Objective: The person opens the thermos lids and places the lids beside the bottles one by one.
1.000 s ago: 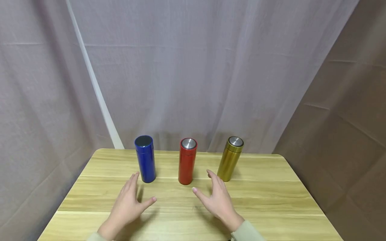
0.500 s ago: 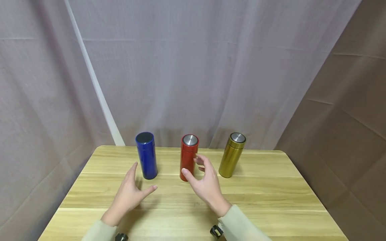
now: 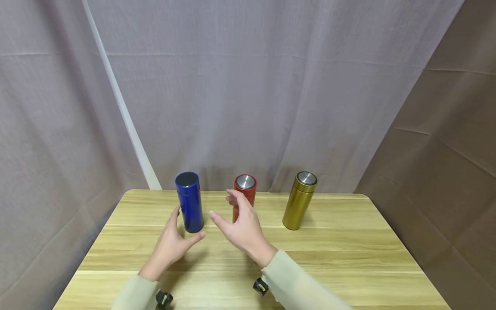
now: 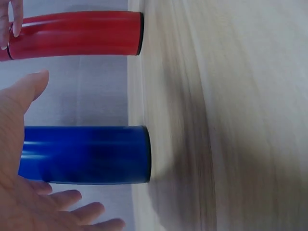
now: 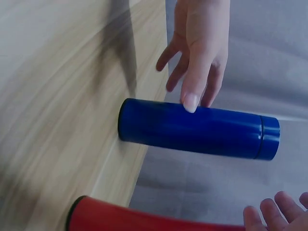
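A blue thermos flask (image 3: 190, 206) stands upright on the left of the table. My left hand (image 3: 168, 246) reaches in close from the front left, thumb and fingers spread; whether it touches the flask I cannot tell. In the left wrist view the blue flask (image 4: 86, 155) shows between that hand's thumb and fingers. Behind my right hand (image 3: 243, 229) a red flask (image 3: 249, 196) is partly hidden. That hand's fingers are slightly bent and spread with nothing between them, pointing toward the blue flask. Its fingers (image 5: 273, 211) appear at the corner of the right wrist view.
A gold flask (image 3: 299, 204) with a steel lid stands upright on the right. All three flasks stand in a row toward the back of the wooden table (image 3: 348, 249). Grey curtains (image 3: 248, 94) hang behind it, and a brown cloth (image 3: 441, 181) hangs at the right.
My right hand has swept left from near the gold flask, across the front of the red one. My left hand has edged closer to the blue flask. The flasks stay standing on the table.
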The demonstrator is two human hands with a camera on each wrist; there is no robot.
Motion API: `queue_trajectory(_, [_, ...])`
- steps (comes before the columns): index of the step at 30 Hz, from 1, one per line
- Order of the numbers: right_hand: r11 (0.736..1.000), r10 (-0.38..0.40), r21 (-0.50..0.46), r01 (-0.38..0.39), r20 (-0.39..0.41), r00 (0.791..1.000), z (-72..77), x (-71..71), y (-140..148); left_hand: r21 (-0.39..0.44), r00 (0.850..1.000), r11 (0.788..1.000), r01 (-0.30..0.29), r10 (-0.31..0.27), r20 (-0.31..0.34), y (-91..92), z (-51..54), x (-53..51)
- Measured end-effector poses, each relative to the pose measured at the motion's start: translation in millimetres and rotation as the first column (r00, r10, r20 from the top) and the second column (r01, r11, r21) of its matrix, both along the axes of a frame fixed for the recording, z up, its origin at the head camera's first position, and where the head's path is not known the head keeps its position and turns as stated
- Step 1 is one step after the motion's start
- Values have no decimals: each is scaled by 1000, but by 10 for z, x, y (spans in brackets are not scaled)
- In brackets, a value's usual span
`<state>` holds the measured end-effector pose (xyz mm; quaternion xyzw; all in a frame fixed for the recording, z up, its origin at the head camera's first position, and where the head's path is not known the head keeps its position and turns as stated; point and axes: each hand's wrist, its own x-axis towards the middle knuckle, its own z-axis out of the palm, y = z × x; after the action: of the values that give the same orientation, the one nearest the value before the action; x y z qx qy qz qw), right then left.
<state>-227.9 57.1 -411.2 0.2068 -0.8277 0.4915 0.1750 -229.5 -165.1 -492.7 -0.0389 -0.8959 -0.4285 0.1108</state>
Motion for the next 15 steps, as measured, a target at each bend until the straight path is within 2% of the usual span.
queue_trajectory(6, [999, 23, 34, -24, 37, 999, 54, -109, -192, 65, 1000, 997, 28, -27, -10, -9, -20, -95])
queue_trajectory(9, [1000, 12, 3, -12, 72, 997, 29, -183, -299, 94, 1000, 995, 24, -22, -20, -9, -33, -143])
queue_trajectory(15, [998, 0, -60, 8, 128, 992, -58, -312, -504, 193, 1000, 981, 10, -12, 7, 10, -24, -202])
